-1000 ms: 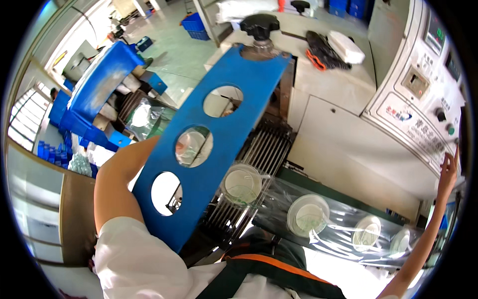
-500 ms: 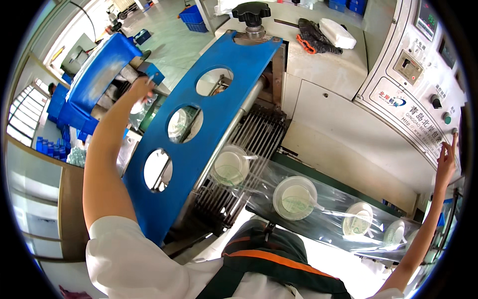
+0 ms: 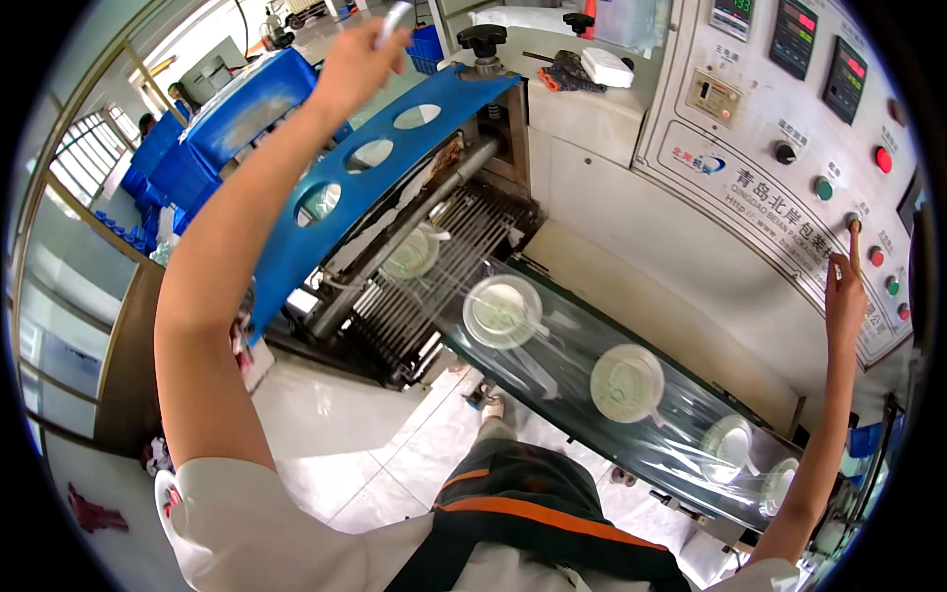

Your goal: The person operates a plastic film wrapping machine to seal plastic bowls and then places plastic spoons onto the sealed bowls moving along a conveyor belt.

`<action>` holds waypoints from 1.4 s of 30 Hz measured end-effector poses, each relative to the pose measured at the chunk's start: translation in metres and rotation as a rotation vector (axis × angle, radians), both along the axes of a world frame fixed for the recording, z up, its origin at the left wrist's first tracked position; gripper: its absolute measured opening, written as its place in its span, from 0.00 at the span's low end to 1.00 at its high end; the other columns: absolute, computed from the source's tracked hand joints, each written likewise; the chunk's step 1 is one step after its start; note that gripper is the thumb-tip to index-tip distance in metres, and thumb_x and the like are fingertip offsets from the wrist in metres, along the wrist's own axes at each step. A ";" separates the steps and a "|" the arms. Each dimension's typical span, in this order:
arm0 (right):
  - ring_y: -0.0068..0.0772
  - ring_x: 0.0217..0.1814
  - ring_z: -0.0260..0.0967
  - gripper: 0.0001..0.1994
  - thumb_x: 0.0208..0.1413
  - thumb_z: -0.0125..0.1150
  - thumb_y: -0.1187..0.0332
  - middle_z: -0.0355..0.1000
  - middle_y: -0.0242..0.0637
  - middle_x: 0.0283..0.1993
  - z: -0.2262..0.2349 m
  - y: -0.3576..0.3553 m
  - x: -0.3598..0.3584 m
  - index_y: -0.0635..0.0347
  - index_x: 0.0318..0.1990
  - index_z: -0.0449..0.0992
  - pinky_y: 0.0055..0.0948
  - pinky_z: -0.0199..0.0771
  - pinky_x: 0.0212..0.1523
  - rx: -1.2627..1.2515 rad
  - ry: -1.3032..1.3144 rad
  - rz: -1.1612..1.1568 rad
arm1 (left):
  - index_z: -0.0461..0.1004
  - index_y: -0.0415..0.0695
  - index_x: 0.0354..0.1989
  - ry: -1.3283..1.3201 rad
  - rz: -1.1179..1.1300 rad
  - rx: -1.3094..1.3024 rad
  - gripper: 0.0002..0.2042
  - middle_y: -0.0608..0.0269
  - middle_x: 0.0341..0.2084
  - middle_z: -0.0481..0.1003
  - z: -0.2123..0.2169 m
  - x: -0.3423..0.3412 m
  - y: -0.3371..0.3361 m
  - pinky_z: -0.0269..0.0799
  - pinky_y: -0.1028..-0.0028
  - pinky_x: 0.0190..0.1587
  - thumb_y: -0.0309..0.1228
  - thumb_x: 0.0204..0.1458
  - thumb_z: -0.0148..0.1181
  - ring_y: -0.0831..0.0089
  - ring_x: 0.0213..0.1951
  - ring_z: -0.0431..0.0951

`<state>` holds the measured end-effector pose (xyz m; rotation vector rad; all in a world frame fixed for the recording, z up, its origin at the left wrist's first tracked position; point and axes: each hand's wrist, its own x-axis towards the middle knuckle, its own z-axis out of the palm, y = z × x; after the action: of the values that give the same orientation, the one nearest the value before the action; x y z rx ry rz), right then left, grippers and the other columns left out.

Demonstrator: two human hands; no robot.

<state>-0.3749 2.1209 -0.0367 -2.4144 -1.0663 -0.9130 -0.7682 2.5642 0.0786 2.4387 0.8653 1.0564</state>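
My left hand is raised at the upper left, beyond the blue plate with round holes. Its fingers are closed on a slim white object whose kind I cannot make out. Over at the right, my right hand holds nothing. Its index finger reaches up to a small push button on the control panel, with the other fingers bent. Between the arms, several round, pale tubs lie on the dark conveyor under clear film.
Metal rollers stand at the conveyor's left end, below the blue plate. A black knob tops the machine. Behind it lie dark gloves and a white packet. Blue crates stand at the far left.
My view has shifted, showing more panel and floor. My left hand has risen away from the blue plate with the white object showing. The tubs have shifted along the conveyor. My right hand stays at the panel.
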 end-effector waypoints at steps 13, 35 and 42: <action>0.41 0.29 0.69 0.15 0.41 0.57 0.75 0.49 0.42 0.63 -0.016 -0.023 -0.010 0.56 0.41 0.70 0.32 0.70 0.28 0.438 0.180 0.050 | 0.72 0.40 0.29 0.517 -0.401 -0.371 0.07 0.59 0.11 0.67 -0.147 -0.088 -0.290 0.59 0.74 0.16 0.28 0.42 0.59 0.73 0.12 0.65; 0.29 0.21 0.70 0.08 0.53 0.49 0.69 0.54 0.32 0.61 -0.031 -0.093 0.084 0.59 0.35 0.73 0.26 0.66 0.21 0.233 0.029 -0.235 | 0.69 0.41 0.33 0.000 -0.187 -1.240 0.10 0.69 0.16 0.69 -0.223 -0.080 -0.292 0.61 0.82 0.20 0.36 0.50 0.52 0.85 0.18 0.65; 0.44 0.36 0.69 0.09 0.53 0.47 0.66 0.53 0.31 0.61 -0.031 -0.097 0.087 0.58 0.34 0.73 0.35 0.68 0.30 0.137 -0.094 -0.271 | 0.69 0.41 0.32 0.005 -0.285 -1.263 0.09 0.70 0.16 0.68 -0.233 -0.067 -0.296 0.59 0.83 0.19 0.34 0.51 0.51 0.85 0.17 0.63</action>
<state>-0.2880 2.0238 -0.0676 -2.4580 -0.6902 -1.1570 -0.8351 2.2682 -0.1539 1.3982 0.7791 0.2072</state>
